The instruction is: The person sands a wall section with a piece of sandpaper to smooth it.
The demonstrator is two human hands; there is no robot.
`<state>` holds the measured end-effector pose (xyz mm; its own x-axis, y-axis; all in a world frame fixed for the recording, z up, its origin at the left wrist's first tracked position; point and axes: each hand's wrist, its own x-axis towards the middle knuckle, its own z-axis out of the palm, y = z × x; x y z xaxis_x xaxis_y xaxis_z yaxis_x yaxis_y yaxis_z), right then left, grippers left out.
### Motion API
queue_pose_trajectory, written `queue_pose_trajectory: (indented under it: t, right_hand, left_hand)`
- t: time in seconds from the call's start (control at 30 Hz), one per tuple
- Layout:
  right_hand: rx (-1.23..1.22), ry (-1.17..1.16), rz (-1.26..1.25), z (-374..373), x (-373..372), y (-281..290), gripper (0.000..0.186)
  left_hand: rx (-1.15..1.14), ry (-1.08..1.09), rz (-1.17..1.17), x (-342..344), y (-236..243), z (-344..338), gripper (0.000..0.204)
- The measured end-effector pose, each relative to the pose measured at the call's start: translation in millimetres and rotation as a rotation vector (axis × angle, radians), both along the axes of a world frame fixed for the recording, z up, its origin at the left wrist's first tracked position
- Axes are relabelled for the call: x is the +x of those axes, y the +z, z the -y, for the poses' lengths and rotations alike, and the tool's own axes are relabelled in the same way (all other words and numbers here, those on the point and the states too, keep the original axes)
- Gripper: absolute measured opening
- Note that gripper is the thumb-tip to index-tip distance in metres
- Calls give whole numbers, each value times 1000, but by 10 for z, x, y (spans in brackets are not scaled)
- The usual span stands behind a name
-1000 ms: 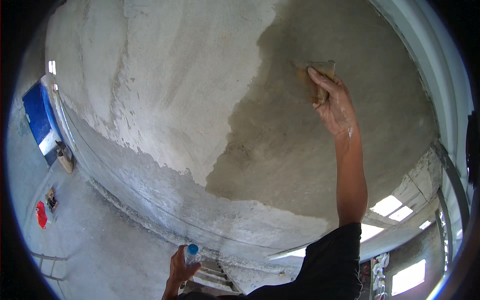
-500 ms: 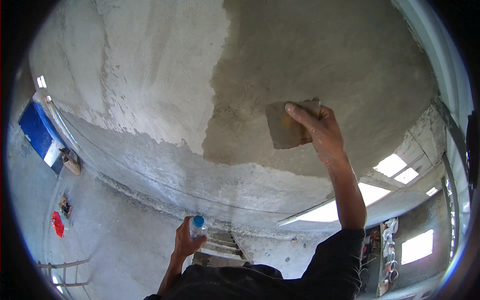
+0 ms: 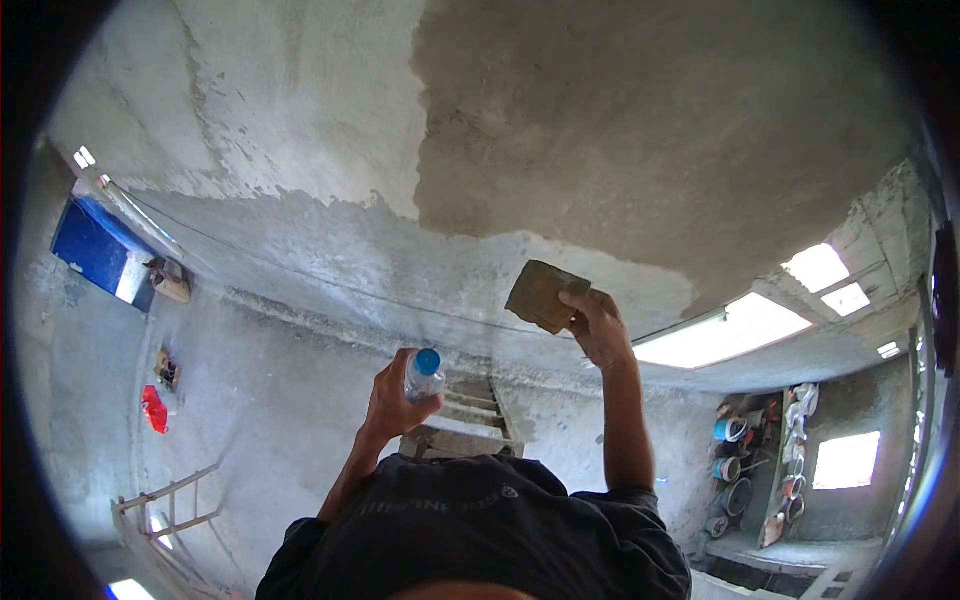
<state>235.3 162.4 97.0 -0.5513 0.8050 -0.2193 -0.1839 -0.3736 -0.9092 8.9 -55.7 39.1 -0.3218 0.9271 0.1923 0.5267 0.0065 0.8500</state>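
Observation:
My left hand (image 3: 388, 398) is wrapped round a small clear plastic bottle (image 3: 424, 382) with a blue cap, held upright in front of my chest. In my right hand (image 3: 601, 332), raised ahead of me, is a roughly square brown sheet (image 3: 541, 294) that looks like sandpaper, pinched at its right edge between thumb and fingers. The sheet appears apart from the plastered surface. Beyond it, the plaster has a large darker, damp-looking patch (image 3: 650, 120) at the upper right and a pale, streaked part (image 3: 320, 95) at the upper left.
Wooden steps (image 3: 468, 410) show just beyond my chest. A ladder-like frame (image 3: 172, 492) stands at lower left, near a red item (image 3: 154, 409) on the floor. Several buckets (image 3: 730, 430) are at the right, below bright openings (image 3: 735, 330). A blue panel (image 3: 92, 240) is at far left.
My right hand has come down and toward me with the sheet, away from the dark patch. My left hand, still holding the bottle, sits higher in view. The view has tilted downward.

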Motion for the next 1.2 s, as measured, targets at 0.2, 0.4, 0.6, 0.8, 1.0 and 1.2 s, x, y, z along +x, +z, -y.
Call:
queue_pose_trajectory:
  t: [0.2, 0.4, 0.6, 0.8, 1.0, 1.2]
  right_hand:
    - [-237, -147, -123, 381, 123, -922, 19]
    - [-462, -196, -447, 806, -19, -1226, 21]
    - [-371, -363, -306, 903, -55, -1261, 27]
    - [923, -368, 590, 900, -55, -1102, 40]
    - [886, -415, 361, 922, -124, -1139, 40]
    - [744, -426, 248, 1031, -163, -1102, 39]
  left_hand:
    - [-67, -72, 19, 74, 73, -170, 54]
    - [-69, -129, -10, 162, 65, -254, 56]
    - [-104, -190, -6, 217, 93, -305, 59]
    - [-257, -225, -73, 104, 149, -342, 59]
    - [-286, -335, 480, -27, -2, -417, 63]
    - [-444, -507, 801, 127, 163, -535, 59]
